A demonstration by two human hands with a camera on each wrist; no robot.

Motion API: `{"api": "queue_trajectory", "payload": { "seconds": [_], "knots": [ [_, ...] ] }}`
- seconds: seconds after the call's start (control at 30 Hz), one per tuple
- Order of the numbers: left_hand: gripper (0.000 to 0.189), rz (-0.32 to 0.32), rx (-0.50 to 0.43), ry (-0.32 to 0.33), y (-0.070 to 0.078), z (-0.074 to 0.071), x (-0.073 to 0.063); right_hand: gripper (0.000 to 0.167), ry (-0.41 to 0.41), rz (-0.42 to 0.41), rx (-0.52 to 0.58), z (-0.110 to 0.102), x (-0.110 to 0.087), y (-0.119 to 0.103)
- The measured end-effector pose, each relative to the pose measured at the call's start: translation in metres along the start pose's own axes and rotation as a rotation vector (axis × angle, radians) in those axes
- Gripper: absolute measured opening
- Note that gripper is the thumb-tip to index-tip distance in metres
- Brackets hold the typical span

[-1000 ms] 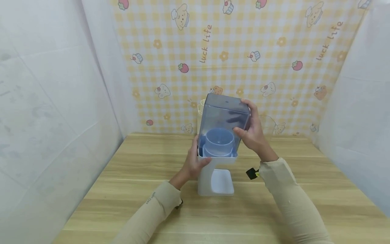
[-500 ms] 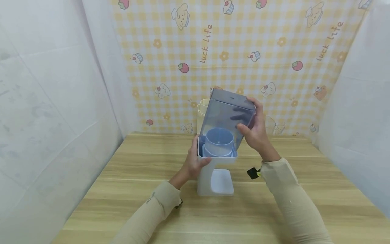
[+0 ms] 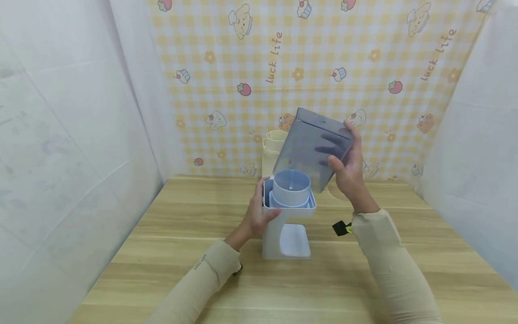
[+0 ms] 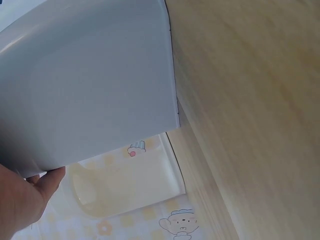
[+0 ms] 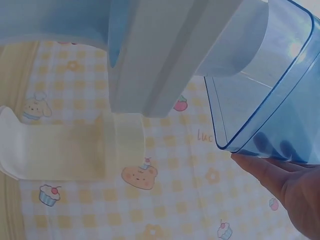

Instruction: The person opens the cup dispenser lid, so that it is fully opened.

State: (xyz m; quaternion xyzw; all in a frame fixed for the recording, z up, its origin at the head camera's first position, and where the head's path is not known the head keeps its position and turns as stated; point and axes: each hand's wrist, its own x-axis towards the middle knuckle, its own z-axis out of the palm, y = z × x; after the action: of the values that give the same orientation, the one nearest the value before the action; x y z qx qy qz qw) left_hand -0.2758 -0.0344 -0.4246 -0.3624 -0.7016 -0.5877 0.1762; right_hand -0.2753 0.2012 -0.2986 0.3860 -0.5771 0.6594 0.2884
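Two grips I'm watching: left hand (image 3: 256,217) curled round the upright white plastic stand (image 3: 273,238) on the wood-grain table (image 3: 162,252), right hand (image 3: 350,173) clasping the translucent blue plastic box (image 3: 303,146), tilted above it, which I judge lifted free but not yet set down.

Cream stand (image 3: 269,163) partly concealed behind the tinted container (image 3: 311,150). Left hand (image 3: 255,217): fingers partly obscured by the white stand (image 3: 272,238). Sleeve lettering (image 3: 200,262) illegible.
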Motion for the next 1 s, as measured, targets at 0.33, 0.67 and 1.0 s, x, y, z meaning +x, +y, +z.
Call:
{"api": "queue_trajectory", "payload": {
  "seconds": [0.33, 0.67, 1.0],
  "knots": [
    [0.107, 0.019, -0.009, -0.005, 0.000, 0.000, 0.000, 0.080, 0.010, 0.019, 0.041, -0.004, -0.001, -0.005],
    [0.112, 0.012, -0.002, -0.014, 0.025, -0.003, 0.001, 0.075, 0.044, 0.006, 0.094, -0.011, -0.002, -0.009],
    [0.112, 0.010, -0.011, -0.027, 0.045, -0.005, 0.001, 0.071, 0.101, -0.023, 0.089, -0.021, -0.005, -0.012]
  ]
}}
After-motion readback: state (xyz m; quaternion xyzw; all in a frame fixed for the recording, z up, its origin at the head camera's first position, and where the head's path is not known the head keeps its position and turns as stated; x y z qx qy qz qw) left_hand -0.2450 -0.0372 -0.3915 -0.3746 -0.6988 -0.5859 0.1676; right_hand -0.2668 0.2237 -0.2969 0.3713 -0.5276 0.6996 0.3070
